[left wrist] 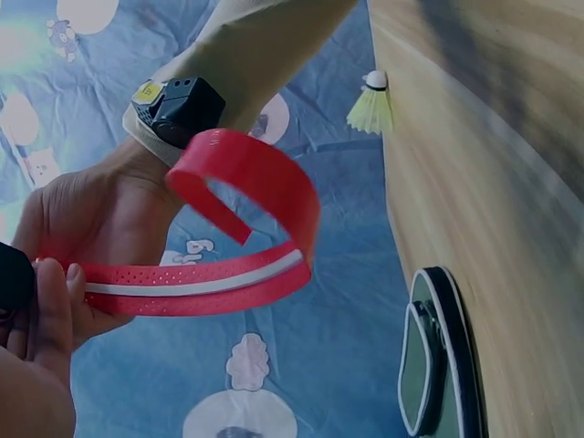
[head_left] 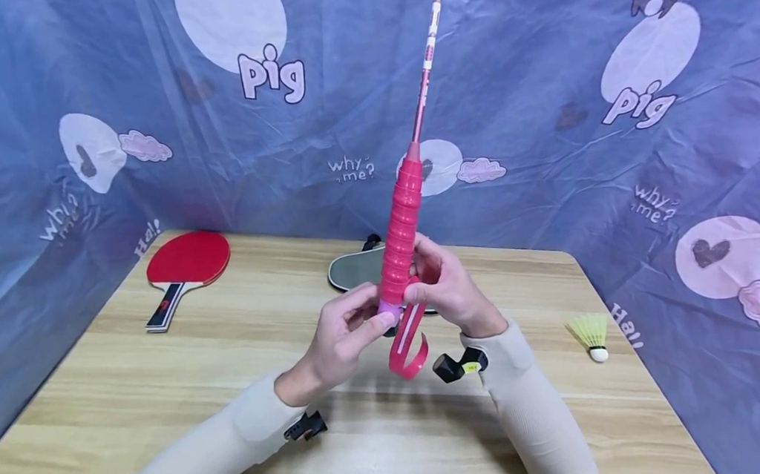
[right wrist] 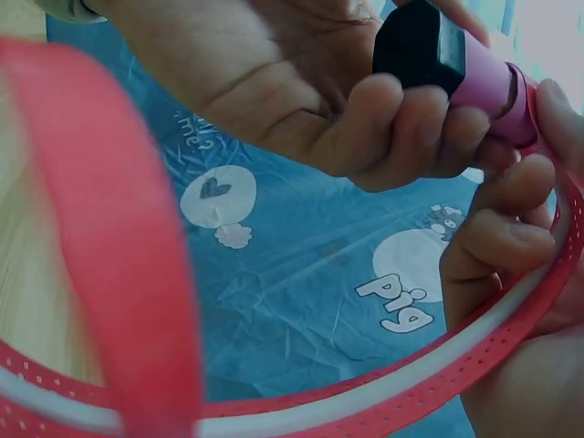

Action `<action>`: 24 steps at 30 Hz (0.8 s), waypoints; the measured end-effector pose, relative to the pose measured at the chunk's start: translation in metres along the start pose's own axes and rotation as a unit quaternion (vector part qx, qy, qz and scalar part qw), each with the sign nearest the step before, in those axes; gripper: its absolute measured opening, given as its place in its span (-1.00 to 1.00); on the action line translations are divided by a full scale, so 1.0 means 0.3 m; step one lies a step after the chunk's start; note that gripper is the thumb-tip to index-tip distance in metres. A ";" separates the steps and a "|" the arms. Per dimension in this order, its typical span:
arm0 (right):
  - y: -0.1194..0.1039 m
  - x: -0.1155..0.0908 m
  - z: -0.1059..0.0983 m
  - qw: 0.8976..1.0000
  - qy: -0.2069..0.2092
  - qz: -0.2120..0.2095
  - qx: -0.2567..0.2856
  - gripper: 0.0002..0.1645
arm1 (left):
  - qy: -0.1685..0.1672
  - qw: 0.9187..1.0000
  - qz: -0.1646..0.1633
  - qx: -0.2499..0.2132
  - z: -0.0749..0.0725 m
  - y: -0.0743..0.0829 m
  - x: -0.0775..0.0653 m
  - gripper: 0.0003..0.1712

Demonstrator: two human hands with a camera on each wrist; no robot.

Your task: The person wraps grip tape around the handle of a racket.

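A badminton racket stands tilted upward, its pink shaft (head_left: 421,96) rising out of the head view's top edge. Red overgrip tape (head_left: 402,224) is wound in ridges round most of the handle. Near the butt a purple base layer (right wrist: 479,78) shows, ending in a black cap (right wrist: 415,50). My left hand (head_left: 334,341) grips the handle at this lower end. With thumb and fingers my right hand (head_left: 449,287) pinches the tape beside the handle. The tape's loose tail (left wrist: 246,173) hangs below and curls, a white strip along its inner face.
On the wooden table (head_left: 132,413), a red table tennis bat (head_left: 187,258) lies at back left. A green, white-edged flat case (head_left: 354,269) lies behind the hands. At the right is a yellow shuttlecock (head_left: 592,336). A blue printed curtain (head_left: 344,121) surrounds the table.
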State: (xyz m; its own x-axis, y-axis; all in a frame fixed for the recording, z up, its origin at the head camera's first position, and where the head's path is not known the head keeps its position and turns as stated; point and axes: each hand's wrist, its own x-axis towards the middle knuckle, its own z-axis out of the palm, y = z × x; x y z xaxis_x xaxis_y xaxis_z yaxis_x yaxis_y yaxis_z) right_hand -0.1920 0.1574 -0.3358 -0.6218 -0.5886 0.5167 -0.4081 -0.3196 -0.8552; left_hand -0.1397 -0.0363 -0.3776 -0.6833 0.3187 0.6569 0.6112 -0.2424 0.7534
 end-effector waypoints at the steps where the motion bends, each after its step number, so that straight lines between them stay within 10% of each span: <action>1: -0.001 -0.004 -0.001 1.000 0.000 0.005 -0.010 -0.41 | -0.007 1.000 0.002 -0.009 0.000 0.000 -0.001 -0.65; 9: -0.015 -0.016 -0.006 0.997 0.015 0.013 -0.071 -0.43 | -0.025 0.998 -0.036 -0.042 -0.006 0.002 0.001 -0.59; 17: -0.017 -0.008 0.005 0.990 0.058 0.004 -0.128 -0.42 | 0.056 0.990 -0.082 0.097 -0.007 -0.001 0.012 -0.65; 24: -0.028 -0.011 0.012 0.990 0.061 -0.012 -0.130 -0.42 | 0.100 0.989 -0.067 0.082 -0.004 -0.001 0.008 -0.65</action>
State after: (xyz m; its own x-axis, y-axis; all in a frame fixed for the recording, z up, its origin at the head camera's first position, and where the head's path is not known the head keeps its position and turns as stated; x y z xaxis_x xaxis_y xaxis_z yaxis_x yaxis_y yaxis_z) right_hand -0.1842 0.1594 -0.3303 -0.6791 -0.4845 0.5515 -0.5723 -0.1211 -0.8111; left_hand -0.1420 -0.0367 -0.3764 -0.8174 0.1467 0.5570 0.5558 -0.0528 0.8296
